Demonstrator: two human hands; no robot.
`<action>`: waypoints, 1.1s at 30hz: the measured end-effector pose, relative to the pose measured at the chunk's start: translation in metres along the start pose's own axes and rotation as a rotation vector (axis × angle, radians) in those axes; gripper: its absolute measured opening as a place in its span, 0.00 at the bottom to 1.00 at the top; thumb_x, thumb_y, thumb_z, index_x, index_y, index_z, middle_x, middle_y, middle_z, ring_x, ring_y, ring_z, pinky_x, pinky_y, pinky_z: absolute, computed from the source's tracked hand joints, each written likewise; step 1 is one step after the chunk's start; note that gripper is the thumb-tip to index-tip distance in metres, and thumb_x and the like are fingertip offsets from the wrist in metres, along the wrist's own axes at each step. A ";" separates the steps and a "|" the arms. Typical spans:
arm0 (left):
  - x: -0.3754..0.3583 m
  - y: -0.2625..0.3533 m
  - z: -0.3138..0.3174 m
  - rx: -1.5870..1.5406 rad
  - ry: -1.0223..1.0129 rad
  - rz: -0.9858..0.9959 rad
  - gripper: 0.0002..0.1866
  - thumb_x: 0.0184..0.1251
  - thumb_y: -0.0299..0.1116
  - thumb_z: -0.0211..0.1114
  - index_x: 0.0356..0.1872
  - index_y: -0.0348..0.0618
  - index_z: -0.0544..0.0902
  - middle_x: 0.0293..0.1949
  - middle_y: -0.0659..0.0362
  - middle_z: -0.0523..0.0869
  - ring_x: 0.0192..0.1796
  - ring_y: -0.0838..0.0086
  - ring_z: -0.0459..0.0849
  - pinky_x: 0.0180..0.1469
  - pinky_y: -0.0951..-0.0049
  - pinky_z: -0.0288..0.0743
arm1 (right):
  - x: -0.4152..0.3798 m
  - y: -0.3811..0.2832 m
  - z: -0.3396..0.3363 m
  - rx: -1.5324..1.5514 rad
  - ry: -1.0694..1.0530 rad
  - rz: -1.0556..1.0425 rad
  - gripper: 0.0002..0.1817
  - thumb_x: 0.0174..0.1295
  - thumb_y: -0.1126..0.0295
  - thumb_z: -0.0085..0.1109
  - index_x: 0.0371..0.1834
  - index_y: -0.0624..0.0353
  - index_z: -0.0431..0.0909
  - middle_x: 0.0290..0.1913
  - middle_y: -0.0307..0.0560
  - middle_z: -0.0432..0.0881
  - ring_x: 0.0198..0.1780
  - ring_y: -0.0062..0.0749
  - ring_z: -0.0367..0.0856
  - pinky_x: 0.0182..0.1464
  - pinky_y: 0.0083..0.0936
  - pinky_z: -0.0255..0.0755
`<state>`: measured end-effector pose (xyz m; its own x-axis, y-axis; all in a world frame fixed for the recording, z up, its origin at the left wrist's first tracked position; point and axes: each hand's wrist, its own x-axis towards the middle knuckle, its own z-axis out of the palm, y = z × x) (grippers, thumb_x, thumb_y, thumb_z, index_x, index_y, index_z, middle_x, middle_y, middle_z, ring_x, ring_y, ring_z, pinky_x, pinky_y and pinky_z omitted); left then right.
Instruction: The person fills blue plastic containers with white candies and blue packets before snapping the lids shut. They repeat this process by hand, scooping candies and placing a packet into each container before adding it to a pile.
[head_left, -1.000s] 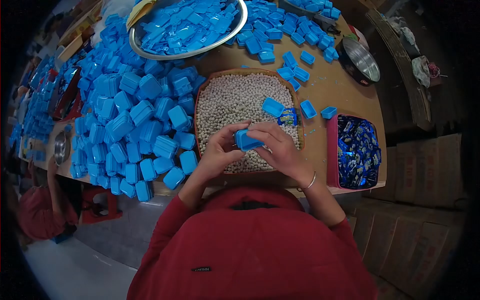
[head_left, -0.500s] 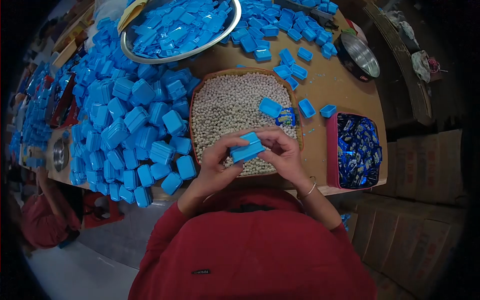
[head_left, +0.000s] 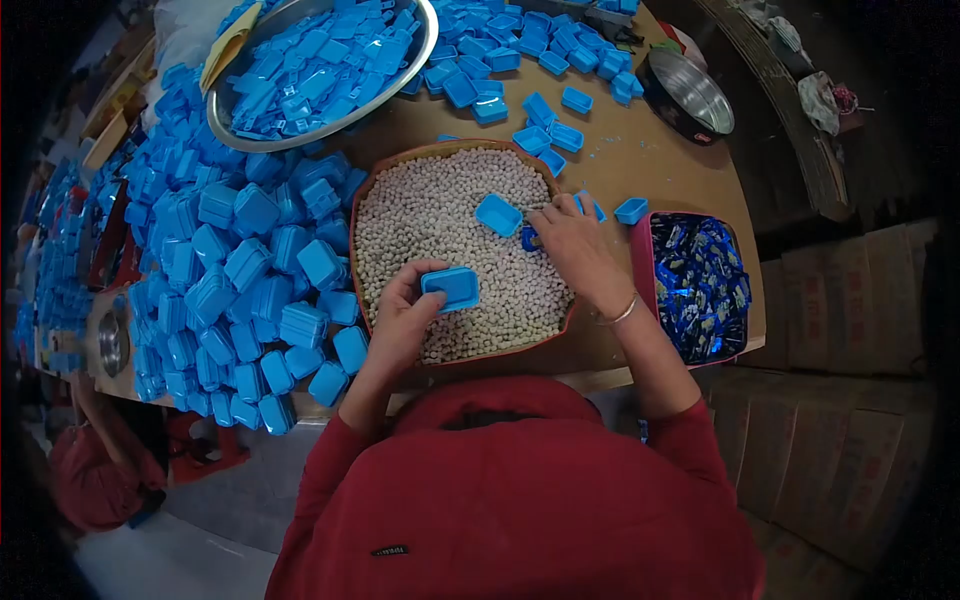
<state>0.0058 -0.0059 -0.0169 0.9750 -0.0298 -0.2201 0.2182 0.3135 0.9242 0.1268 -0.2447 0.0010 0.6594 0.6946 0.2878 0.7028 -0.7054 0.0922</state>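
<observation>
My left hand [head_left: 405, 315] holds a small blue tray-like piece [head_left: 452, 288] by its left edge, thumb on top, above a red-rimmed tray [head_left: 359, 240] full of small pale balls [head_left: 430, 210]. My right hand [head_left: 580, 250] reaches over the tray's right edge, fingers bent down. Its fingertips are by a blue packet [head_left: 530, 239] and a blue box piece [head_left: 590, 206] beside the tray; whether they grip anything is hidden. An open blue box half [head_left: 498, 215] lies on the balls, left of my right hand.
Closed blue boxes [head_left: 245, 265] are heaped at left. Behind stands a metal basin [head_left: 432, 40] of blue lids. A pink-sided container [head_left: 643, 262] of blue packets and a round metal pan [head_left: 690, 88] are at right. A co-worker's arm [head_left: 105, 425] shows at far left.
My hands have moved apart. The left keeps a blue piece, now turned to show its hollow face; the right has gone up and right to the tray's edge. The view has shifted slightly.
</observation>
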 end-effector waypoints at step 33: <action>-0.002 0.003 0.003 -0.176 -0.046 0.081 0.21 0.63 0.23 0.62 0.58 0.40 0.72 0.49 0.62 0.78 0.48 0.81 0.77 0.49 0.80 0.73 | 0.017 -0.084 -0.017 1.265 0.206 0.410 0.19 0.53 0.72 0.63 0.49 0.64 0.75 0.35 0.48 0.76 0.39 0.37 0.80 0.44 0.32 0.74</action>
<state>0.0045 -0.0076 -0.0122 0.9908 -0.0398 -0.1291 0.1324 0.4776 0.8685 0.0739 -0.1762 0.0145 0.9065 0.3544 0.2296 0.3019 -0.1640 -0.9391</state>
